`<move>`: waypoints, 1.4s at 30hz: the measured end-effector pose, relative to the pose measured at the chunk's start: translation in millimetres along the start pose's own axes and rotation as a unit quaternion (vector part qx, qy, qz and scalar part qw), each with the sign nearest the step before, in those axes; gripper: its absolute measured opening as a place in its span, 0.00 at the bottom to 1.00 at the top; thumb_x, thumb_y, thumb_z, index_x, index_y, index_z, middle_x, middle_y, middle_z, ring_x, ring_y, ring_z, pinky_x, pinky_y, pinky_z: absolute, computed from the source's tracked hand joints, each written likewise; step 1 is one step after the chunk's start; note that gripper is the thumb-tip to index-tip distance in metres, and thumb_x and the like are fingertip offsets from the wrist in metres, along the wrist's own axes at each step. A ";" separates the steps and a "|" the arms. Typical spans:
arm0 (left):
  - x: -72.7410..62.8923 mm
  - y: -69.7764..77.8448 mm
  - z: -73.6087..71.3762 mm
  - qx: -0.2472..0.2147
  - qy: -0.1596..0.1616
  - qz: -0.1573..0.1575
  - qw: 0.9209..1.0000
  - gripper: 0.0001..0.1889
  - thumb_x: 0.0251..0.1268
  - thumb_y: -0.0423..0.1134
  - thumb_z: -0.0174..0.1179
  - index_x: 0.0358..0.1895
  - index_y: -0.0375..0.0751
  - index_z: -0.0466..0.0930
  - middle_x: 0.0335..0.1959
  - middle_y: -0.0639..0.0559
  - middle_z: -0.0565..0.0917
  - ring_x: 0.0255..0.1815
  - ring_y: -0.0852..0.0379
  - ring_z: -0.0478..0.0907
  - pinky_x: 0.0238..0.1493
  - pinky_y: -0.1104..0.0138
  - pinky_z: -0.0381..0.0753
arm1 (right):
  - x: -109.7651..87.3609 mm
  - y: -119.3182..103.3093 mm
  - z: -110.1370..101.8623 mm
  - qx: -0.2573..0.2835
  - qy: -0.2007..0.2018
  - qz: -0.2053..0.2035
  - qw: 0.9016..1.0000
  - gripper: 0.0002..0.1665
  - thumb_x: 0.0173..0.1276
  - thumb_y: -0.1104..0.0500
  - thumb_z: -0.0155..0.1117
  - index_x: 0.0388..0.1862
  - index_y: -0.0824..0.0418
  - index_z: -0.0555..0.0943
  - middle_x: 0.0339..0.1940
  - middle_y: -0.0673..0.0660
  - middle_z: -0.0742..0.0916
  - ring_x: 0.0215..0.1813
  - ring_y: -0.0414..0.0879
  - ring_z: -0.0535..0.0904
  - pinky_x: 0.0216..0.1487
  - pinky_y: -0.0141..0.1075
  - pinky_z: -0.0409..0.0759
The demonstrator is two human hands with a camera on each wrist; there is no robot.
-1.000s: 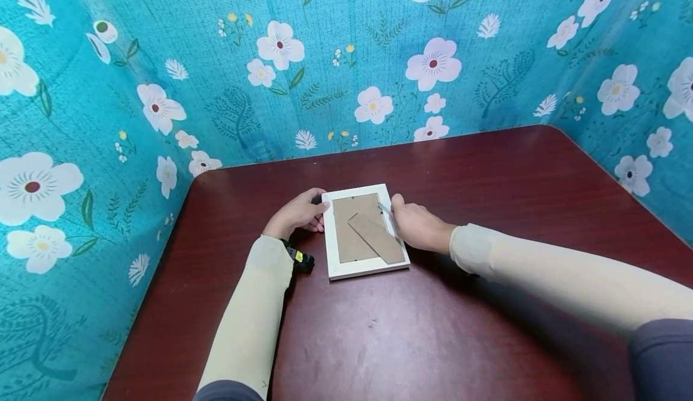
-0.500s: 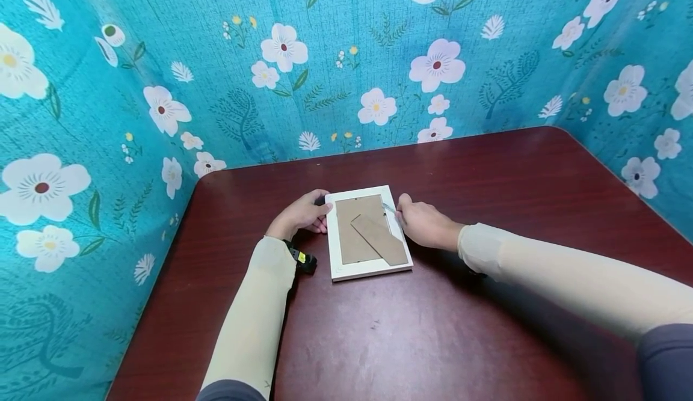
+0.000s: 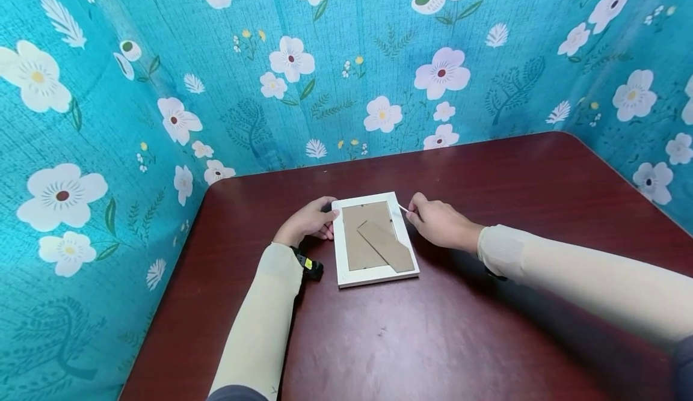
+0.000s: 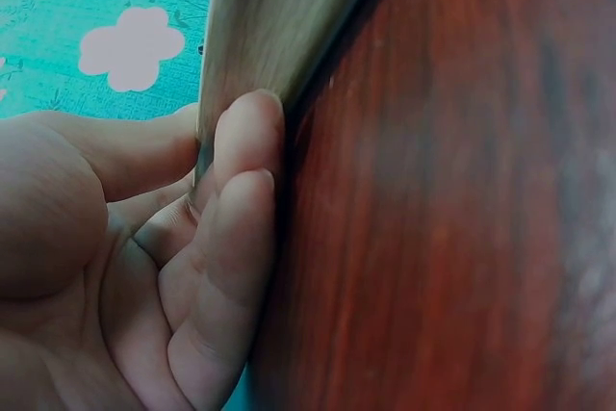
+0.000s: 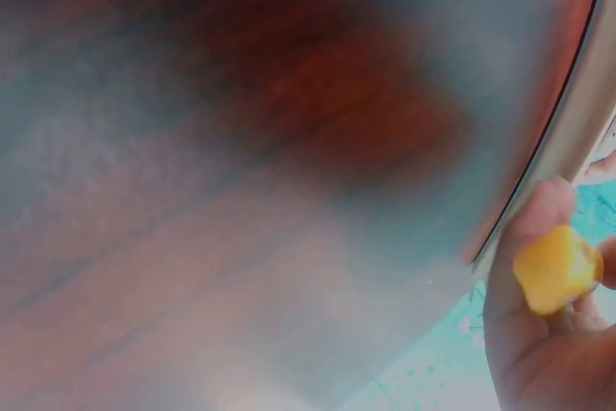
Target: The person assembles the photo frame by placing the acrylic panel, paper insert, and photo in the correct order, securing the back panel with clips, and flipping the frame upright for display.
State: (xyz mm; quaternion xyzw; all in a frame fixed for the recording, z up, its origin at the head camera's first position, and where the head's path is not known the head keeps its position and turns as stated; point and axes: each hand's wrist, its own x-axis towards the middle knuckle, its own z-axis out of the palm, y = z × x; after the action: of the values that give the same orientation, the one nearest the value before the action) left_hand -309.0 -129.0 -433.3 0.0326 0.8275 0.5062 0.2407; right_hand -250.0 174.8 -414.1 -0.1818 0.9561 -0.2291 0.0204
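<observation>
A white picture frame [image 3: 340,251] lies back side up on the table, its brown backing board [image 3: 354,251] and slanted stand leg [image 3: 387,247] showing. My left hand [image 3: 310,219] grips the frame's upper left side, thumb on top; in the left wrist view its fingertips [image 4: 252,127] press against the frame's side. Right of the frame, my right hand [image 3: 445,223] holds a screwdriver with a thin shaft [image 3: 403,208] pointing at the frame's upper right edge. Its yellow handle end [image 5: 556,271] sticks out of the curled fingers in the right wrist view.
The dark red wooden table [image 3: 498,172] has rounded back corners. A teal curtain [image 3: 335,88] with a flower print surrounds it behind and at both sides. A black wrist strap device [image 3: 313,269] hangs at the left wrist, close to the frame.
My right hand has drawn back to the right, taking the screwdriver from over the frame's right border to its edge. The left hand keeps its grip. The head view has shifted slightly.
</observation>
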 end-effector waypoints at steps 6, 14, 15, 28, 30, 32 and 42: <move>-0.9 -0.9 -0.6 0.004 0.003 -0.001 1.000 0.21 0.76 0.41 0.51 0.68 0.47 0.63 0.24 0.41 0.78 0.20 0.51 0.79 0.26 0.63 0.81 | -7.6 -1.4 0.1 0.018 -0.001 -0.003 1.000 0.09 0.75 0.52 0.53 0.45 0.56 0.71 0.25 0.50 0.79 0.29 0.48 0.74 0.34 0.43 0.72; -2.0 0.9 -1.4 0.013 -0.001 -0.003 1.000 0.21 0.76 0.42 0.51 0.68 0.48 0.63 0.25 0.41 0.79 0.20 0.52 0.79 0.26 0.63 0.81 | -15.9 -6.3 0.8 0.025 -0.009 -0.011 1.000 0.09 0.76 0.52 0.53 0.46 0.55 0.74 0.27 0.48 0.80 0.31 0.46 0.75 0.35 0.42 0.73; -2.3 1.2 -1.3 0.012 -0.001 -0.003 1.000 0.22 0.77 0.42 0.51 0.69 0.48 0.62 0.25 0.41 0.79 0.20 0.52 0.79 0.26 0.63 0.81 | -16.6 -7.4 0.7 0.027 -0.010 -0.014 0.999 0.08 0.76 0.52 0.54 0.45 0.55 0.74 0.26 0.48 0.80 0.30 0.46 0.74 0.35 0.41 0.72; -0.7 1.8 -1.1 0.006 -0.006 -0.003 1.000 0.21 0.77 0.41 0.50 0.69 0.48 0.62 0.25 0.42 0.78 0.20 0.52 0.79 0.26 0.63 0.81 | -23.8 -21.9 1.7 0.034 -0.014 -0.032 0.999 0.06 0.71 0.53 0.60 0.39 0.53 0.76 0.28 0.46 0.82 0.29 0.43 0.73 0.33 0.39 0.72; -0.4 1.5 -1.1 0.007 -0.005 -0.004 1.000 0.20 0.77 0.41 0.50 0.68 0.47 0.63 0.25 0.42 0.78 0.19 0.52 0.79 0.26 0.63 0.81 | -24.8 -23.5 3.1 0.038 -0.016 -0.034 0.999 0.05 0.71 0.53 0.61 0.38 0.53 0.76 0.26 0.45 0.81 0.28 0.42 0.72 0.31 0.38 0.71; -0.3 1.4 -1.1 0.007 -0.005 -0.005 1.000 0.20 0.77 0.41 0.51 0.68 0.48 0.63 0.24 0.42 0.78 0.19 0.52 0.79 0.26 0.63 0.81 | -26.0 -24.2 4.6 0.041 -0.018 -0.036 0.998 0.05 0.71 0.54 0.61 0.37 0.53 0.76 0.24 0.45 0.80 0.26 0.42 0.71 0.29 0.37 0.70; 0.1 1.2 -1.1 0.007 -0.007 -0.002 1.000 0.21 0.77 0.41 0.51 0.68 0.47 0.63 0.24 0.42 0.78 0.19 0.52 0.79 0.25 0.63 0.81 | -28.9 -26.6 9.1 0.038 -0.012 -0.066 0.997 0.07 0.67 0.53 0.67 0.32 0.50 0.77 0.23 0.43 0.79 0.25 0.40 0.70 0.29 0.36 0.70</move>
State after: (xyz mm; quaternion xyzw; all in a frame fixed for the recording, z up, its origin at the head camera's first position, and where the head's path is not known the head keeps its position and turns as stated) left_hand -309.8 -129.4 -431.9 0.0362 0.8293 0.5000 0.2469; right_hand -213.0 159.1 -411.8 -0.2463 0.9324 -0.2635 0.0232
